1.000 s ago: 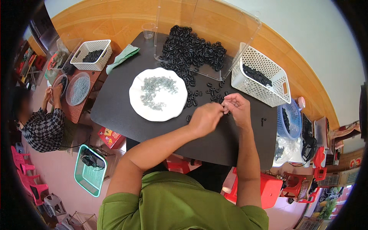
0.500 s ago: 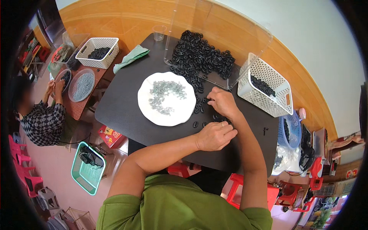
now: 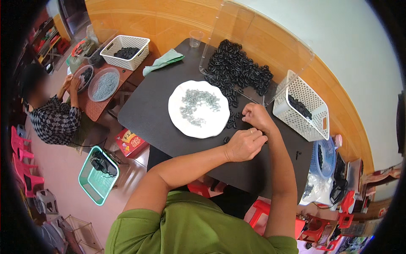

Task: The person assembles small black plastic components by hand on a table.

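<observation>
Over the dark table (image 3: 146,112), my left hand (image 3: 246,145) is closed, its fingers curled under and a ring on one of them. Whatever it holds, if anything, is hidden. Just beyond it, my right hand (image 3: 259,117) has its fingertips pinched together beside loose black oval pieces (image 3: 231,122). Anything between those fingertips is too small or covered to make out. A white scalloped plate (image 3: 177,122) holding small silvery metal pins (image 3: 196,99) lies left of both hands. A large heap of black oval pieces with holes (image 3: 237,63) spills from a clear plastic bin (image 3: 296,38).
A white perforated basket (image 3: 313,127) with black parts stands right of the bin. A clear cup (image 3: 196,39) and green cloth (image 3: 163,62) lie at the far left. Another person (image 3: 53,118) works at a reddish table (image 3: 95,112). A green basket (image 3: 99,192) is on the floor.
The view has shifted, so the table and plate appear farther right. My two hands have come closer together, and my left hand now covers some loose black pieces.
</observation>
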Available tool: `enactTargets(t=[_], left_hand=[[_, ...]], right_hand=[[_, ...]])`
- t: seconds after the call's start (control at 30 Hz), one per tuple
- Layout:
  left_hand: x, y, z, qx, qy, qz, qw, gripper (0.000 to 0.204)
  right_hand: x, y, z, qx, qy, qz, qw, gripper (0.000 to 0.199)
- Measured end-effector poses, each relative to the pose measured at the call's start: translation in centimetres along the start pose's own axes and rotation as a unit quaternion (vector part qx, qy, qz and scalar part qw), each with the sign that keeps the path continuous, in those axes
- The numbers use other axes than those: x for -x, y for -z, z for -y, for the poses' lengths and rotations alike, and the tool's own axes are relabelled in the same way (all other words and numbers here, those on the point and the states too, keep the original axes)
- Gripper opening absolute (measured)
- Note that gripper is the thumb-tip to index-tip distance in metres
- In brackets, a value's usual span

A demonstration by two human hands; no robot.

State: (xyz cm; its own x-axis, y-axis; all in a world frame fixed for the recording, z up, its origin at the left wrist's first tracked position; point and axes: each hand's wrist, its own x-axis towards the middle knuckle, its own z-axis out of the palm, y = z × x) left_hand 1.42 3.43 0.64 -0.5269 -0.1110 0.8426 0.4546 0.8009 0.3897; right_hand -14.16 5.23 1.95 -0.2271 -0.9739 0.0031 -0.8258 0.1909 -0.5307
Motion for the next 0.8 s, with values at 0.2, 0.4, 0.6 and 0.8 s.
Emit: enactTargets(t=[0.2,0.4,0.6,0.8], left_hand=[[0.0,0.5,0.5,-0.045,0.058,-0.028,0.997,0.021],[0.3,0.2,0.8,-0.040,0.053,-0.017,0.998,0.018],[0.4,-0.2,1.2,-0.051,0.061,-0.012,0.997,0.017],[0.5,-0.1,1.3,-0.058,0.070,-0.012,0.996,0.017]], right_hand=[[0.1,-0.9,-1.2,-0.024,0.033,-0.014,0.999,0.017],[0.4,-0.3,-0.6,0.021,0.046,-0.042,0.998,0.021],[0.6,-0.1,-0.3,0.096,0.055,-0.029,0.993,0.015],[1.3,-1.0,-0.7,0.149,0.066,-0.078,0.983,0.013]])
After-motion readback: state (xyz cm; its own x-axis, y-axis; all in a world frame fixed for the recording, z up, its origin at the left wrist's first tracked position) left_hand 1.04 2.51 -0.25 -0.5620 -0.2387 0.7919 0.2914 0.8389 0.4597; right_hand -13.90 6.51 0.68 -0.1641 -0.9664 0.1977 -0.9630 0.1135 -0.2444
